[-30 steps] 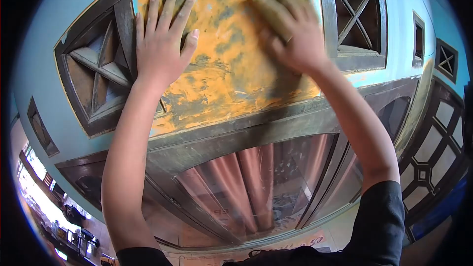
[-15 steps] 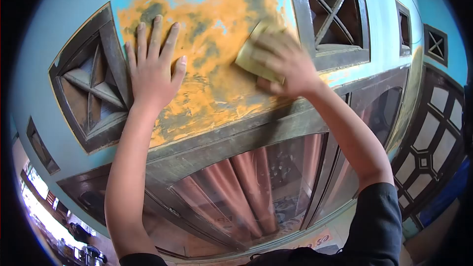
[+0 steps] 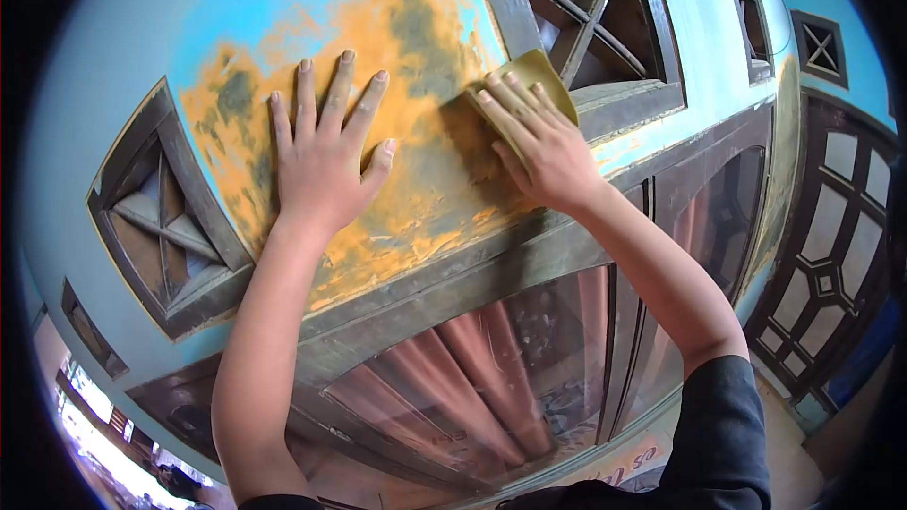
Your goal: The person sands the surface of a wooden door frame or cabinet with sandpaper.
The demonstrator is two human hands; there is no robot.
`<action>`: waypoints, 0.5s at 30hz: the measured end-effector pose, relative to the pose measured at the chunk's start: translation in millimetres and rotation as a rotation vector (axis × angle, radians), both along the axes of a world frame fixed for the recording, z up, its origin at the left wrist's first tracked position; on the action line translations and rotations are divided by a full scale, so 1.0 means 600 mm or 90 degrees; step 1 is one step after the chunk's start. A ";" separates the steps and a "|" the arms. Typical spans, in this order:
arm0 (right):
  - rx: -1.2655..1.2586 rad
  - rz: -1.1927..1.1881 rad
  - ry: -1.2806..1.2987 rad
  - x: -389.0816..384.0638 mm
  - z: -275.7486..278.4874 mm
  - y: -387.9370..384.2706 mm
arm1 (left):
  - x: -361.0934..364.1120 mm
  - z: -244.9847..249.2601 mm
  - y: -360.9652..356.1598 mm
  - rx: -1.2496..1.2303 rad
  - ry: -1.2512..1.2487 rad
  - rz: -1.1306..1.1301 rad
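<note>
My left hand (image 3: 326, 165) lies flat on the wall with its fingers spread, on the orange and grey patch (image 3: 416, 198), and holds nothing. Under the fingers and palm of my right hand (image 3: 543, 142) is a yellowish sheet (image 3: 551, 76), perhaps sandpaper, pressed against the wall at the right side of the patch. A corner of the sheet sticks out above the fingertips, beside the frame of the upper window. Bright blue paint (image 3: 274, 0) borders the patch above.
Wooden vents with crossed bars (image 3: 590, 24) (image 3: 165, 227) flank the patch. Below runs a dark wooden beam (image 3: 453, 274) over a glass window with pinkish curtains (image 3: 482, 368). A dark panelled door (image 3: 822, 255) stands far right.
The view has shifted. My right hand has moved up with the sheet, toward the vent's frame, and shows less blur. My left hand still rests on the wall, slightly lower on the patch.
</note>
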State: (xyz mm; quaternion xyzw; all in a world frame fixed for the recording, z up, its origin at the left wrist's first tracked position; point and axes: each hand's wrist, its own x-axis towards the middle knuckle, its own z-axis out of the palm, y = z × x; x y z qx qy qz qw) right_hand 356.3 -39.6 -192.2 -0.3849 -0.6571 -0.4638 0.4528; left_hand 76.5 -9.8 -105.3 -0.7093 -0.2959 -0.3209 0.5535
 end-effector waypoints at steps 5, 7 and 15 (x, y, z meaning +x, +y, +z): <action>0.020 -0.029 -0.020 -0.010 0.021 -0.003 | 0.057 0.026 0.003 0.029 -0.006 -0.008; 0.044 -0.030 -0.017 -0.007 0.033 -0.003 | 0.075 0.037 0.009 0.048 -0.007 -0.015; 0.121 0.102 0.056 0.055 0.052 0.023 | 0.125 0.071 0.017 0.098 -0.028 -0.019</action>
